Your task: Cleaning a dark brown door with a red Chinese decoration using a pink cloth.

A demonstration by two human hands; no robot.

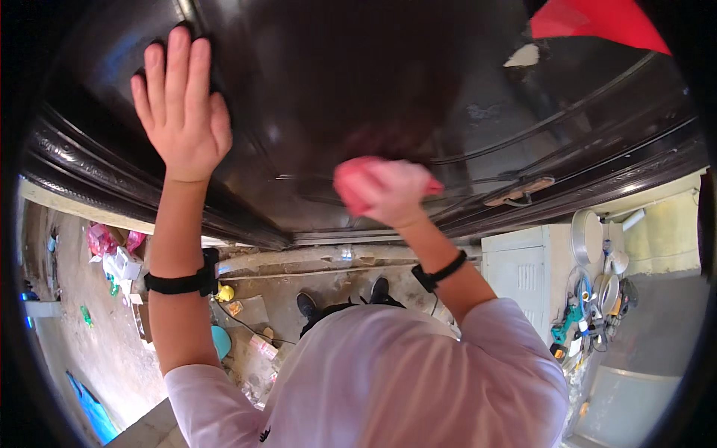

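A dark, glossy panel (pixel 313 67) with grooved lines fills the upper view. My left hand (pixel 182 112) lies flat on its left part, fingers slightly spread, holding nothing. Blurred by motion, my right hand (pixel 397 190) is closed around a red cloth (pixel 357 182) at the panel's near middle; how firmly the cloth presses on it is hard to tell. Another piece of red material (pixel 599 22) shows at the upper right. Below it, the panel has an irregular pale patch (pixel 522 56). A handle-like fitting (pixel 521 191) sits near the right edge.
Carved dark moulding (pixel 89 157) borders the panel. A pipe (pixel 291 257) runs below it. At right stands a pale metal cabinet (pixel 514 274) beside power tools (pixel 568 322). Plastic bags (pixel 102 241), a cardboard box (pixel 140 319) and a cable (pixel 252 325) lie on the floor.
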